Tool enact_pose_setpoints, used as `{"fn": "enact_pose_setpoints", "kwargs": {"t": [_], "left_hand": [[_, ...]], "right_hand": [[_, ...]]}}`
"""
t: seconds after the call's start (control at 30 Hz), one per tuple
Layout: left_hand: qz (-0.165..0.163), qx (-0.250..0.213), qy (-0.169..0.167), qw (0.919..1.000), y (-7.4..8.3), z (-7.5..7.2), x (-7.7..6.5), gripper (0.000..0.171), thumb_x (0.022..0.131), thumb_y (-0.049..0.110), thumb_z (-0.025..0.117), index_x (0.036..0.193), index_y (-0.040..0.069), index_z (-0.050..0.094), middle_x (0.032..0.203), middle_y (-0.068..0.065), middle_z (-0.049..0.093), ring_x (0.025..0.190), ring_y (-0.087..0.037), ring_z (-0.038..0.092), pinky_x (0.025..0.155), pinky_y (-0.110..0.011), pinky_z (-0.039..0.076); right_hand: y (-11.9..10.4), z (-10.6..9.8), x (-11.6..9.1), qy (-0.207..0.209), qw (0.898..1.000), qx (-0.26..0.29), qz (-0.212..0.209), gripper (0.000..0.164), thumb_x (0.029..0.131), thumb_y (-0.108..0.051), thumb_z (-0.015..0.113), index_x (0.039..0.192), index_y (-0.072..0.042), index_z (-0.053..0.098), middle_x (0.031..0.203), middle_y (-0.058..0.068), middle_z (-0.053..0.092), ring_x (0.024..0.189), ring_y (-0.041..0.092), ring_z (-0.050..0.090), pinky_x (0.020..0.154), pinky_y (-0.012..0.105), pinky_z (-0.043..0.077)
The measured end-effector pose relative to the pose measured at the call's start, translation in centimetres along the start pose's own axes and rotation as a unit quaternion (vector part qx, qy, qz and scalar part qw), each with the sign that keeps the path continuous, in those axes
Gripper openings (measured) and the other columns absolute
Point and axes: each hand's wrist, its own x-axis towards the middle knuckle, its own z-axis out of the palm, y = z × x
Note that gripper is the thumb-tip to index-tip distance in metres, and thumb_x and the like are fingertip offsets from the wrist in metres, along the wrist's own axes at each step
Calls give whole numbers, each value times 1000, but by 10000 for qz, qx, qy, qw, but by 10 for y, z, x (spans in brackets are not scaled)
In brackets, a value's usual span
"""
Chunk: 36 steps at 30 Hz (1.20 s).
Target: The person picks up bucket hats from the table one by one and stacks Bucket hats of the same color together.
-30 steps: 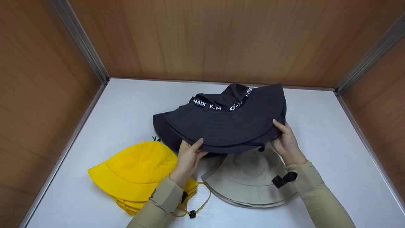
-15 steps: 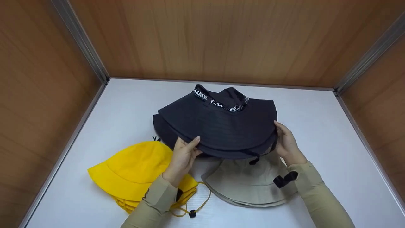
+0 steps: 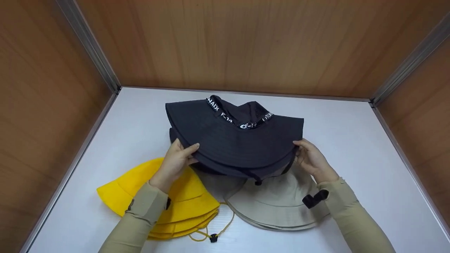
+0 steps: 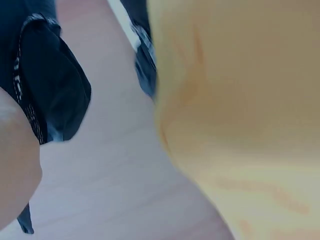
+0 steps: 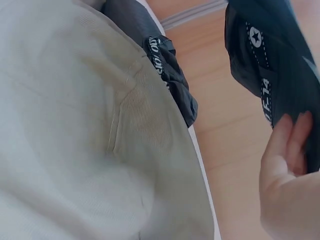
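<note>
Both hands hold a dark bucket hat (image 3: 242, 151) by its brim, its inside with a white-lettered band turned up. My left hand (image 3: 172, 160) grips the left part of the brim, thumb on top and fingers beneath. At the right edge, my right hand (image 3: 314, 160) pinches the brim between thumb and fingers. A black cord with a stopper (image 3: 258, 182) hangs under it. Another dark hat (image 3: 172, 135) lies partly hidden behind; the right wrist view shows its lettered band (image 5: 159, 60). Stacked yellow bucket hats (image 3: 186, 207) lie below my left hand, and stacked beige hats (image 3: 281, 211) below my right.
All of this is on a white table (image 3: 358, 147), enclosed by wood-grain panels (image 3: 239, 45) with metal corner strips. A yellow cord with a black stopper (image 3: 213, 238) lies between the yellow and beige stacks.
The held dark hat has shifted left and turned, its left side rising. My left hand has moved left with the brim; my right hand has moved slightly left and down.
</note>
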Motion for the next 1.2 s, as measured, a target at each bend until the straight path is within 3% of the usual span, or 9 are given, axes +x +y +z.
{"fn": "enact_pose_setpoints", "kwargs": {"t": [0.23,0.47,0.67,0.8,0.93,1.1,1.2], "left_hand": [[69,852,328,9958,9,-25,8,42,96,8,53,135,2,41,90,8,67,80,-5,64,75,-21,53],[-29,1487,537,9874,7,-44,17,34,94,9,57,124,-2,48,77,8,63,69,-4,58,64,-18,48],[-42,2125,720,9745,6,-57,28,29,92,8,59,118,-3,53,75,7,62,63,-6,54,60,-21,46],[-241,2631,811,9611,6,-65,35,35,92,9,61,123,-3,53,92,0,66,75,-4,59,71,-19,50],[-386,3036,941,9473,7,-71,40,39,92,11,61,128,-2,52,109,-11,64,84,-6,60,81,-22,50],[-473,3299,983,9377,4,-77,44,42,93,12,59,131,-3,50,121,-20,58,101,-19,59,93,-31,47],[-565,3470,932,9315,2,-77,47,43,93,12,59,132,-5,49,125,-23,55,112,-27,54,100,-36,42]], "right_hand": [[1,14,7,-304,9987,-402,-16,29,95,5,34,102,-11,58,82,2,69,75,14,67,68,30,56],[5,26,13,55,9984,-491,262,26,94,6,38,96,-11,58,78,0,66,72,11,64,69,27,55],[12,36,24,426,9963,-625,416,28,92,4,43,116,-10,48,83,-3,66,77,8,65,73,25,53],[19,41,31,641,9933,-780,564,44,91,4,46,133,-7,36,87,-4,65,79,8,66,74,24,53],[25,44,37,657,9904,-948,764,51,93,2,46,141,-3,29,90,-2,63,82,10,64,75,24,53],[29,46,41,594,9859,-1219,986,51,95,-1,45,143,-1,27,94,0,60,85,10,63,76,25,52],[30,43,42,590,9825,-1398,1077,42,94,-1,47,134,1,35,88,0,60,81,9,62,76,24,51]]}}
